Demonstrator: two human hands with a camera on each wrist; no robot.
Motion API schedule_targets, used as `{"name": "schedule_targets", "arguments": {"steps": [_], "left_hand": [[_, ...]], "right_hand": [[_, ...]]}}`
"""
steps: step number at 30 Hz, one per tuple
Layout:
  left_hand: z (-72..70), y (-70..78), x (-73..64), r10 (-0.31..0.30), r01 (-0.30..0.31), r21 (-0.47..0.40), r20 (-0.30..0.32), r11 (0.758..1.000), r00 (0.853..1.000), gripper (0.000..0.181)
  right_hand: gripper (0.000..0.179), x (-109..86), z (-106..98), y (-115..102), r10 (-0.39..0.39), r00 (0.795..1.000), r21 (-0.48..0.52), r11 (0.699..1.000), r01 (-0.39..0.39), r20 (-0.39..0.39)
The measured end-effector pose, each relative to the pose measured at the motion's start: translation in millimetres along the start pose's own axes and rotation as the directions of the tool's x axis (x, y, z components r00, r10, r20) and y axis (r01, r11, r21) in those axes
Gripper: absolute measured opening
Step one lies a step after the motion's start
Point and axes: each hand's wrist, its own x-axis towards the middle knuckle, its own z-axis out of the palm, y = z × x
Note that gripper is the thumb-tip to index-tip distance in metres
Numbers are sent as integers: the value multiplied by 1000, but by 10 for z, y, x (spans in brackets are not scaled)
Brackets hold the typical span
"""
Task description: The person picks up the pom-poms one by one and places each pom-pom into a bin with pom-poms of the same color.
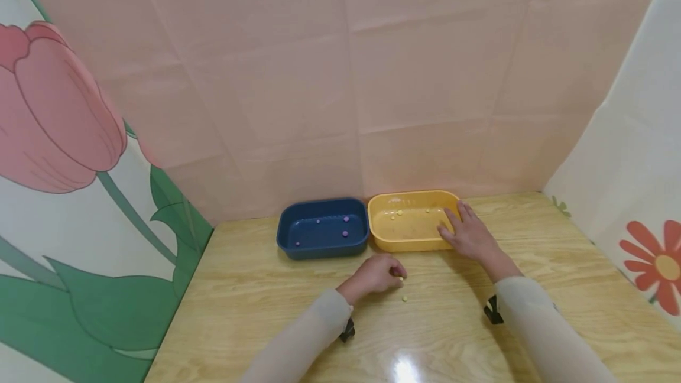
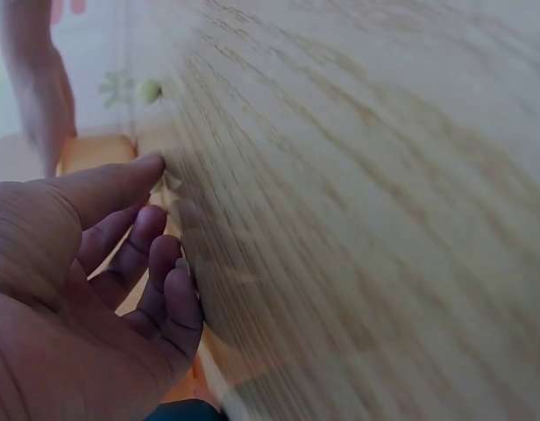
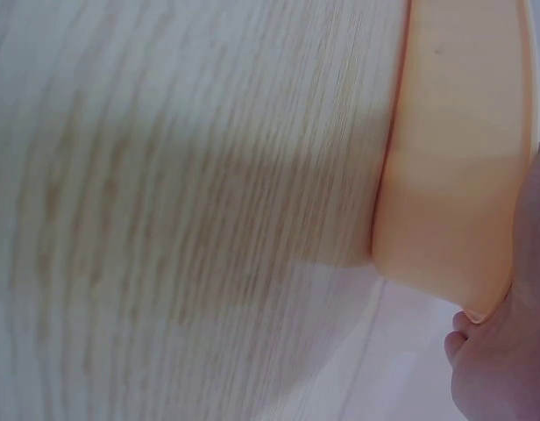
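My left hand [image 1: 375, 275] is low over the table in front of the trays, its thumb and forefinger pinching a small yellow bead [image 1: 401, 278]. In the left wrist view its other fingers curl loosely. A second yellow bead [image 1: 404, 298] lies on the wood just nearer to me. At the right end of the yellow tray [image 1: 409, 246], my right hand [image 1: 470, 238] reaches over the rim with fingers spread. Thumb and forefinger are over the inside, the other fingers by the far right corner. A few yellow beads [image 1: 400, 213] lie in that tray.
A dark blue tray [image 1: 324, 251] stands left of the yellow one, with several purple beads [image 1: 345, 233] in it. Both trays sit at the back of the wooden table [image 1: 239, 300], close to a pink cloth backdrop [image 1: 287, 105]. Printed flower panels flank the table.
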Motion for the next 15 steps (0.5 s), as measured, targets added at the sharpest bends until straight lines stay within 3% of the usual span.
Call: {"name": "schedule_targets", "arguments": {"steps": [15], "left_hand": [[25, 32, -16, -6, 7, 13, -27, 1000, 1000, 8]], "right_hand": [[71, 3, 13, 5, 9, 1000, 5, 1000, -9, 6]]}}
